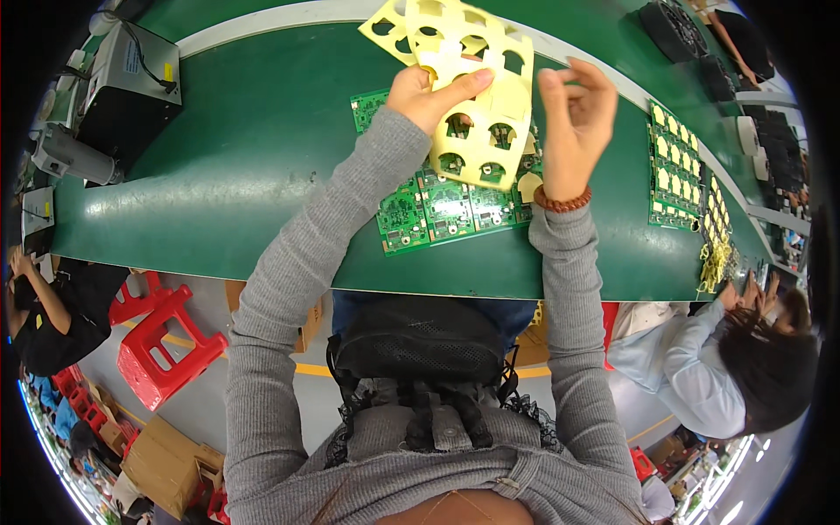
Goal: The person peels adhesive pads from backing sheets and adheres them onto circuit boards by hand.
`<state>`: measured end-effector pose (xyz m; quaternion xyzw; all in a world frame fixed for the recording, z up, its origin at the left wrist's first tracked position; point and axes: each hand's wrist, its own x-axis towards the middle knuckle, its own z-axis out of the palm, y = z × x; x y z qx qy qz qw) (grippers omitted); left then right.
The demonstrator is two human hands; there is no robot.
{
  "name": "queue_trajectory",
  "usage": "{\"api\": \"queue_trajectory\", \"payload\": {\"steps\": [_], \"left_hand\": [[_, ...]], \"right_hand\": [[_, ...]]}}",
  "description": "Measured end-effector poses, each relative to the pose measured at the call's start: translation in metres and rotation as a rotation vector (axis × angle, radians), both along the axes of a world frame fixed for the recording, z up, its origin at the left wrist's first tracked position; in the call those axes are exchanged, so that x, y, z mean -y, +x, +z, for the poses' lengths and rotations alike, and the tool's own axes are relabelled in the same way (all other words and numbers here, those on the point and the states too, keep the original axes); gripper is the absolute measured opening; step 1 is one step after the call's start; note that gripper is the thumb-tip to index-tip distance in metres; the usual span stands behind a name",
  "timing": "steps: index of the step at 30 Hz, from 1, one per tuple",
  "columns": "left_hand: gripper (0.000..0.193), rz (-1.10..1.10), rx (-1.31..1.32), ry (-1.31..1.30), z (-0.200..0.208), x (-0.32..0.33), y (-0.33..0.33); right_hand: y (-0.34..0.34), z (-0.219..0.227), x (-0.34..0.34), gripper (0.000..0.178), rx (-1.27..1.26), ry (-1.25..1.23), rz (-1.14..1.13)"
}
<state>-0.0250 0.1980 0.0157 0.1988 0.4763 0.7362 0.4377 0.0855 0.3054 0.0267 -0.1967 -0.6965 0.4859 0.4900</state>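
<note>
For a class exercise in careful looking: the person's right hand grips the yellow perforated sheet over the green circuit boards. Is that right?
Not quite: the head view shows the left hand gripping the yellow perforated sheet over the green circuit boards.

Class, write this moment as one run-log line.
left hand: gripping yellow cutout sheet | right hand: raised beside sheet | green circuit boards: partly hidden beneath sheet, on green table

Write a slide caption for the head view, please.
Left hand holding a perforated yellow sheet over green circuit boards.
</note>
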Motion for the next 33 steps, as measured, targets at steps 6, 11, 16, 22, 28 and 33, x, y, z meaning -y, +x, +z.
{"api": "queue_trajectory", "payload": {"steps": [6,11,16,22,28,33], "left_hand": [[0.034,0.092,-0.157,0.042,0.004,0.001,-0.004],[0.034,0.072,-0.125,-0.029,0.006,0.003,-0.004],[0.036,0.099,-0.099,-0.043,0.005,0.002,-0.006],[0.035,0.078,-0.054,-0.041,0.007,0.003,-0.006],[0.03,0.09,-0.011,-0.136,0.007,0.002,-0.007],[0.037,0.094,-0.108,-0.06,0.014,0.007,-0.013]], "right_hand": [[0.002,0.01,0.006,0.044,0.026,0.037,0.207],[0.002,0.009,0.007,0.045,0.066,-0.068,0.278],[0.002,0.008,0.009,0.045,0.096,-0.128,0.291],[0.002,0.01,0.012,0.044,0.047,-0.164,0.319],[0.004,0.018,0.02,0.042,-0.113,-0.331,0.342],[0.01,0.018,-0.003,0.04,-0.26,-0.63,0.353]]}}
